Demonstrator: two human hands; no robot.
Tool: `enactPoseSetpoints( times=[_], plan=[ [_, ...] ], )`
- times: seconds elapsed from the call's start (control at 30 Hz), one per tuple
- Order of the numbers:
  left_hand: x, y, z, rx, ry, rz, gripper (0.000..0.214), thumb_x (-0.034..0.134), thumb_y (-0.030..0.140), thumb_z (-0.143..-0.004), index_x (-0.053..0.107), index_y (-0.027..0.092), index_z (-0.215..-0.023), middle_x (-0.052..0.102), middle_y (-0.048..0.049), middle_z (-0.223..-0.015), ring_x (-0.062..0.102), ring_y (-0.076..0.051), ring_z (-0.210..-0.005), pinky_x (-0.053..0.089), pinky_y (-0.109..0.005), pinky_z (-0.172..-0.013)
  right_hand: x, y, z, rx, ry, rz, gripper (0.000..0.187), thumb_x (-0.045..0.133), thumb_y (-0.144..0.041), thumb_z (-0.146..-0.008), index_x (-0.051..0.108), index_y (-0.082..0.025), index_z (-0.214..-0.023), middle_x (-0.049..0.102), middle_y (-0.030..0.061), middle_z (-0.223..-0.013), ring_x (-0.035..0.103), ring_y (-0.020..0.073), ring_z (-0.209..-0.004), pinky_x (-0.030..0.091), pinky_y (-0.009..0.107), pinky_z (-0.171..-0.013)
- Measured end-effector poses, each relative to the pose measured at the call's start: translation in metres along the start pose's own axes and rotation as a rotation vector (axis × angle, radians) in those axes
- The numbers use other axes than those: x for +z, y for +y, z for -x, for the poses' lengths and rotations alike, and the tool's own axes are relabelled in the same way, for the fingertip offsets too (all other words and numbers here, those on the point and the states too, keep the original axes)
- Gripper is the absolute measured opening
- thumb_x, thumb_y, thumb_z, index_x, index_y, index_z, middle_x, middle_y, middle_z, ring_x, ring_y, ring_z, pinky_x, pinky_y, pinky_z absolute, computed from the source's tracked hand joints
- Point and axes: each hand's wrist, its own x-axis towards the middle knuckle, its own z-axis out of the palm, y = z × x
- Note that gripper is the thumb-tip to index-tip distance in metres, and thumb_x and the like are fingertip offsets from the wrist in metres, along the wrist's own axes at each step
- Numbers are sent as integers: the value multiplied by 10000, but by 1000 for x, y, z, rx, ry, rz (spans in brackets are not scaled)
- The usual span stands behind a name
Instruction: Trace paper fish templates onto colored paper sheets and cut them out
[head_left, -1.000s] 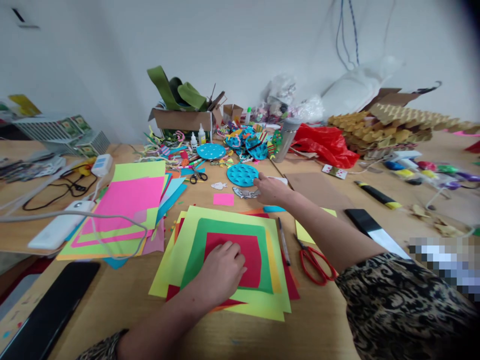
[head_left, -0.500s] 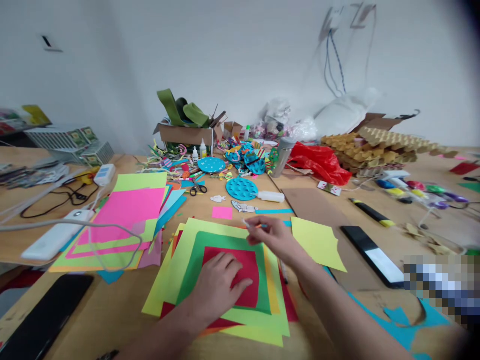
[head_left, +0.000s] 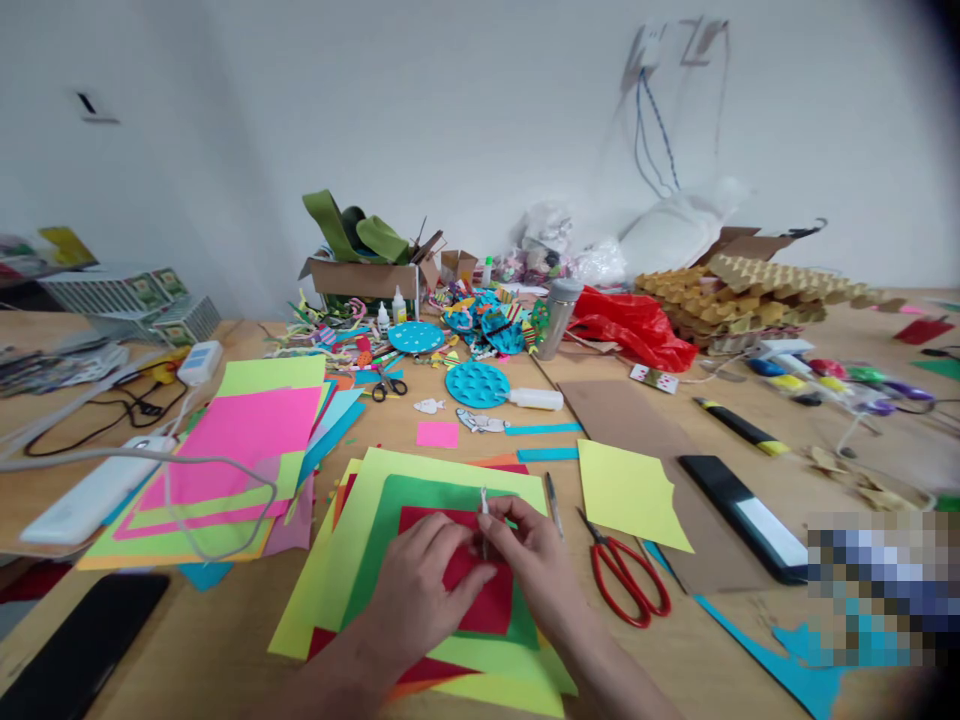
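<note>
My left hand [head_left: 420, 590] lies flat, fingers spread, on a red paper square [head_left: 480, 590] that tops a stack of green [head_left: 420, 520] and yellow-green [head_left: 360, 560] sheets. My right hand [head_left: 532, 560] rests beside it on the same stack, its fingers pinched on a thin pale stick-like tool [head_left: 484, 515] held upright over the red square. A pen [head_left: 553, 503] and red scissors [head_left: 622, 575] lie just right of the stack.
A yellow sheet [head_left: 630, 490], brown cardboard [head_left: 622, 415] and a black phone [head_left: 750, 515] lie to the right. Pink and green papers [head_left: 240, 440] with a white cable sit left. Blue discs [head_left: 480, 383], a glue bottle [head_left: 536, 399], black scissors and craft scraps crowd the back.
My right hand came back from the blue disc area with the thin tool and now sits next to my left hand on the red square. The view tilted slightly.
</note>
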Motion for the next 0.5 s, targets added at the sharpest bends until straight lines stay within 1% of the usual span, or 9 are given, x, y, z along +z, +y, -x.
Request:
enactPoseSetpoints(
  times=[0.07,0.13,0.2,0.27,0.3,0.37,0.43,0.5],
  plan=[
    [1,0,1,8,-9,-5,121,618,259,-860,569,192,-949,607,-41,-826,599,-185,-761,499,-290,-661,2,5,1,-24,5,-7,369,731,-476,-723,570,-159,-823,540,-22,-683,545,112,-602,453,255,-589],
    [3,0,1,5,0,-16,24,563,196,-878,566,189,-901,585,-37,-793,583,-173,-734,487,-276,-644,4,9,3,-52,-9,17,347,719,-463,-743,578,-159,-835,544,-15,-711,535,111,-624,438,245,-587],
    [4,-1,2,-5,10,-16,86,500,128,-881,543,190,-839,560,-29,-755,560,-159,-701,467,-260,-623,6,12,4,-71,-27,47,328,705,-455,-761,578,-162,-837,544,-11,-726,525,112,-644,431,243,-596],
    [3,-2,2,-15,17,1,129,466,92,-869,509,193,-799,544,-24,-733,543,-152,-685,449,-250,-609,6,12,5,-96,-42,75,314,691,-452,-776,566,-165,-801,537,-11,-719,520,116,-658,434,251,-619],
    [3,-3,2,-22,13,12,137,459,81,-856,489,195,-786,540,-22,-727,538,-151,-681,441,-247,-603,5,11,5,-112,-44,84,312,685,-453,-781,565,-166,-800,540,-10,-715,523,119,-664,437,256,-631],
    [2,-4,1,-40,-5,24,146,451,67,-820,450,202,-766,531,-16,-709,529,-151,-666,425,-245,-587,0,6,3,-145,-28,103,315,678,-458,-787,588,-165,-859,564,1,-729,539,130,-687,442,264,-649],
    [1,-5,1,-58,-30,25,148,450,65,-791,427,207,-757,524,-5,-682,524,-146,-635,411,-241,-569,-8,-1,0,-171,5,135,340,683,-465,-779,617,-161,-917,582,8,-739,538,131,-682,434,258,-627],
    [0,-7,1,-76,-52,31,141,450,75,-794,427,208,-756,522,8,-654,522,-136,-598,402,-236,-553,-17,-7,-4,-171,-4,186,336,696,-473,-761,638,-152,-840,565,-1,-675,502,115,-619,401,244,-569]
  ],
)
